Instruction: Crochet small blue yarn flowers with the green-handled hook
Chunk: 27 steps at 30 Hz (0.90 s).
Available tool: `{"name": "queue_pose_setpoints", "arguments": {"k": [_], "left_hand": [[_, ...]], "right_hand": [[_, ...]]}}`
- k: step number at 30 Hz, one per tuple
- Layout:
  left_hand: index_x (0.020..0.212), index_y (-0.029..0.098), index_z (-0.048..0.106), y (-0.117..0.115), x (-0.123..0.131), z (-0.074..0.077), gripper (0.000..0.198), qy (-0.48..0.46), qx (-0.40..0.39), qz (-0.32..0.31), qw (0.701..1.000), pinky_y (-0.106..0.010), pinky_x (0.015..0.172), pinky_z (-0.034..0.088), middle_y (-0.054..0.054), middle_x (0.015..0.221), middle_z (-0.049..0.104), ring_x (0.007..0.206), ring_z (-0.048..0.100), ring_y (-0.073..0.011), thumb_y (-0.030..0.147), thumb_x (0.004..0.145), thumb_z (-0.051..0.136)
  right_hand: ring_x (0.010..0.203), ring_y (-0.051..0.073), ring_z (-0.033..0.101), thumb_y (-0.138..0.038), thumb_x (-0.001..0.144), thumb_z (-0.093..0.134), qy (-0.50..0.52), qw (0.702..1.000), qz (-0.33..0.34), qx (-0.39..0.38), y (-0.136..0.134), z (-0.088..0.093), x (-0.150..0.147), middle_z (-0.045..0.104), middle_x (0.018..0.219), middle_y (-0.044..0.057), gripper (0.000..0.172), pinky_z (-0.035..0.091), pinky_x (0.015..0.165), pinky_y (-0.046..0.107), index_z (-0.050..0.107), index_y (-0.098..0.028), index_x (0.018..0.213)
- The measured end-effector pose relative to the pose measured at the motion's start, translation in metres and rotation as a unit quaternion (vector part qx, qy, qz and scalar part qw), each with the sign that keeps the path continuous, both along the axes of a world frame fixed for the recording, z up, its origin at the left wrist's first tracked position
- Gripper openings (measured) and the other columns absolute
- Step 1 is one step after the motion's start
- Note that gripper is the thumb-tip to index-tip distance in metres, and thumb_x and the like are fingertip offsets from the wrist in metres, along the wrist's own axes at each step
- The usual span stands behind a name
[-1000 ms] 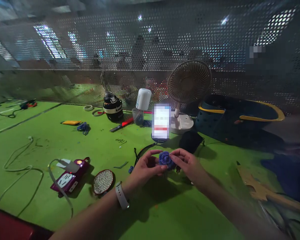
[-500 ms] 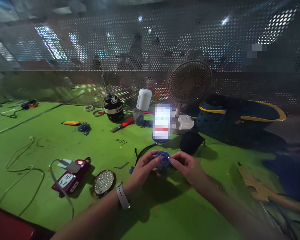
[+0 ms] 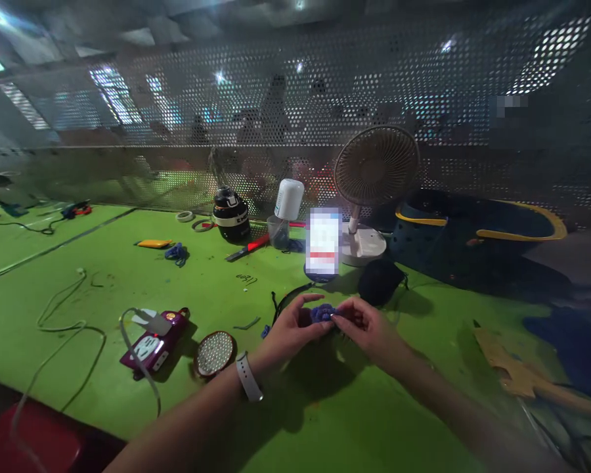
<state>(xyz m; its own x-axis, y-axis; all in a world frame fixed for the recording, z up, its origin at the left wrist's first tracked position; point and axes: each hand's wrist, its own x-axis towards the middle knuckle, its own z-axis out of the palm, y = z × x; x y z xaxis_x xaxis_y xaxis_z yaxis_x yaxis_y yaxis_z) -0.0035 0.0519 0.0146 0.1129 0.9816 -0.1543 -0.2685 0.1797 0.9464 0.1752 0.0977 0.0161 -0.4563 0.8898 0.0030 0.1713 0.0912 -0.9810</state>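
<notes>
A small round purple-blue piece, like a rosette of coiled or knotted cord [image 3: 324, 313], is held between both hands above the green table. My left hand [image 3: 295, 325] grips its left side, thumb below and index finger raised over it. The fingertips of my right hand [image 3: 362, 323] pinch its right edge. Whether they also hold something small there is too fine to tell. A white-strapped band [image 3: 249, 377] circles my left wrist. Just beyond the hands, a lit phone [image 3: 323, 243] stands upright, its screen blurred. A dark pouch [image 3: 380, 282] lies behind my right hand.
To the left are a purple power strip [image 3: 153, 345] with a cable and a round studded disc [image 3: 215, 353]. A black bottle [image 3: 231, 217], a red cutter knife [image 3: 249, 247] and a fan [image 3: 374, 164] are farther back. A dark blue bin [image 3: 423, 249] and tan-handled tool [image 3: 507, 358] are right.
The rosette has tilted from facing me to lying flatter. My left index finger has lifted off it. The whole view has shifted slightly, so table items appear farther right.
</notes>
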Motion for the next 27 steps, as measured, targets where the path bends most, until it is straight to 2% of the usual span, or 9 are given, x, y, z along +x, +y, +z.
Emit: {"name": "queue_pose_setpoints", "arguments": {"k": [2, 4, 6, 9, 11, 13, 19, 23, 27], "left_hand": [[0.115, 0.019, 0.06, 0.0, -0.001, 0.008, 0.053, 0.013, 0.006, 0.008, 1.0, -0.027, 0.068, 0.044, -0.004, 0.088, 0.069, 0.076, 0.061, -0.0144, 0.031, 0.068, 0.083], [0.105, 0.017, 0.064, -0.001, -0.003, 0.013, 0.043, 0.016, 0.006, 0.014, 1.0, -0.025, 0.066, 0.044, -0.003, 0.087, 0.068, 0.076, 0.06, -0.0134, 0.031, 0.069, 0.082], [0.097, 0.016, 0.065, -0.002, -0.008, 0.015, 0.037, 0.016, 0.002, 0.008, 1.0, -0.025, 0.064, 0.046, -0.003, 0.086, 0.067, 0.075, 0.061, -0.0132, 0.032, 0.068, 0.082], [0.1, 0.018, 0.065, -0.003, -0.026, 0.014, 0.038, 0.029, -0.007, 0.01, 1.0, -0.026, 0.063, 0.049, -0.005, 0.092, 0.069, 0.077, 0.064, -0.0149, 0.033, 0.07, 0.081], [0.103, 0.018, 0.065, -0.001, -0.048, 0.012, 0.039, 0.066, -0.012, 0.017, 0.998, -0.026, 0.064, 0.05, -0.006, 0.096, 0.071, 0.077, 0.065, -0.0151, 0.033, 0.07, 0.08], [0.102, 0.018, 0.066, 0.004, -0.077, 0.013, 0.038, 0.162, -0.015, 0.009, 0.987, -0.026, 0.065, 0.051, -0.006, 0.096, 0.072, 0.079, 0.066, -0.0156, 0.033, 0.07, 0.08], [0.105, 0.015, 0.065, 0.027, -0.157, 0.013, 0.033, 0.284, -0.052, 0.105, 0.952, -0.029, 0.071, 0.051, -0.006, 0.096, 0.071, 0.084, 0.065, -0.0178, 0.027, 0.076, 0.077], [0.121, 0.015, 0.057, 0.039, -0.166, -0.002, 0.034, 0.357, -0.062, 0.146, 0.92, -0.043, 0.084, 0.054, -0.01, 0.12, 0.061, 0.101, 0.062, -0.0226, 0.033, 0.091, 0.06], [0.121, 0.016, 0.058, 0.041, -0.161, -0.009, 0.034, 0.425, 0.025, 0.239, 0.873, -0.044, 0.088, 0.053, -0.011, 0.121, 0.06, 0.105, 0.061, -0.0238, 0.031, 0.091, 0.06]], "right_hand": [[0.072, 0.018, 0.062, -0.049, 0.074, 0.07, 0.015, 1.0, -0.015, -0.007, -0.001, 0.001, -0.003, 0.065, 0.078, 0.002, 0.03, 0.051, 0.067, 0.032, 0.061, -0.022, 0.082], [0.068, 0.018, 0.062, -0.053, 0.069, 0.073, 0.037, 0.998, -0.03, -0.032, -0.001, 0.003, -0.004, 0.066, 0.075, 0.003, 0.035, 0.052, 0.063, 0.032, 0.061, -0.022, 0.081], [0.065, 0.018, 0.062, -0.058, 0.066, 0.074, 0.045, 0.998, -0.039, -0.037, -0.001, 0.005, -0.004, 0.067, 0.074, 0.004, 0.041, 0.052, 0.06, 0.032, 0.063, -0.022, 0.082], [0.061, 0.018, 0.061, -0.066, 0.063, 0.072, 0.033, 0.998, -0.051, -0.018, 0.001, 0.009, -0.002, 0.068, 0.071, 0.006, 0.049, 0.051, 0.055, 0.031, 0.066, -0.021, 0.081], [0.057, 0.018, 0.06, -0.07, 0.062, 0.072, 0.023, 0.999, -0.045, -0.017, 0.002, 0.013, 0.001, 0.068, 0.068, 0.007, 0.053, 0.05, 0.053, 0.031, 0.066, -0.02, 0.08], [0.055, 0.017, 0.06, -0.07, 0.062, 0.072, 0.013, 0.999, -0.029, -0.024, 0.001, 0.017, 0.003, 0.068, 0.067, 0.006, 0.053, 0.05, 0.052, 0.031, 0.066, -0.02, 0.078], [0.057, 0.016, 0.061, -0.068, 0.063, 0.074, -0.016, 0.999, 0.011, -0.047, -0.01, 0.028, 0.003, 0.069, 0.069, 0.006, 0.053, 0.051, 0.057, 0.03, 0.067, -0.018, 0.077], [0.058, 0.015, 0.062, -0.068, 0.063, 0.074, -0.026, 0.997, 0.031, -0.058, -0.011, 0.025, 0.002, 0.07, 0.071, 0.005, 0.053, 0.052, 0.06, 0.03, 0.067, -0.017, 0.079], [0.06, 0.017, 0.064, -0.069, 0.061, 0.074, -0.04, 0.995, 0.052, -0.069, -0.006, 0.022, 0.003, 0.07, 0.072, 0.006, 0.056, 0.053, 0.061, 0.032, 0.067, -0.017, 0.08]]}}
